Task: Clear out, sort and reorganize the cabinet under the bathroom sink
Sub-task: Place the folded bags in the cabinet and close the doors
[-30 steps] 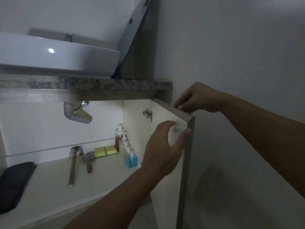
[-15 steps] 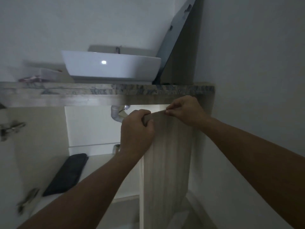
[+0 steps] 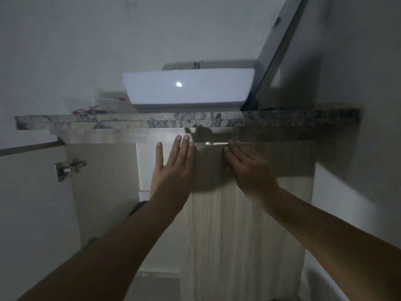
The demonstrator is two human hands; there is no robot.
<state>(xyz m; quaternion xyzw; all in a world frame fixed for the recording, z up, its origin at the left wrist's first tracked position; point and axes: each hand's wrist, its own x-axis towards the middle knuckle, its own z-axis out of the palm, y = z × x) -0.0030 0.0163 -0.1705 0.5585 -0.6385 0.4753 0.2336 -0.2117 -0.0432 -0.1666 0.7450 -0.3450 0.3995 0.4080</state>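
Observation:
The right cabinet door (image 3: 243,224), pale wood grain, lies nearly flush with the cabinet front under the stone countertop (image 3: 186,121). My left hand (image 3: 173,170) is flat with fingers spread at the door's left edge near its top. My right hand (image 3: 249,170) rests palm-down on the door's upper front, fingers near the top edge. Neither hand holds anything. The left cabinet door (image 3: 32,203) stands swung open, its metal hinge (image 3: 69,169) showing. Between the doors a narrow strip of the white cabinet interior (image 3: 144,170) shows, with a dark object (image 3: 136,208) low down.
A white basin (image 3: 188,86) sits on the countertop, with a clear container (image 3: 97,104) to its left. A dark mirror edge (image 3: 275,48) leans up at the right. A grey wall (image 3: 358,192) closes off the right side.
The right door has swung from open to almost shut. Both hands let go of its top edge and now lie flat against it. My view shifted left, and the shelf items are hidden.

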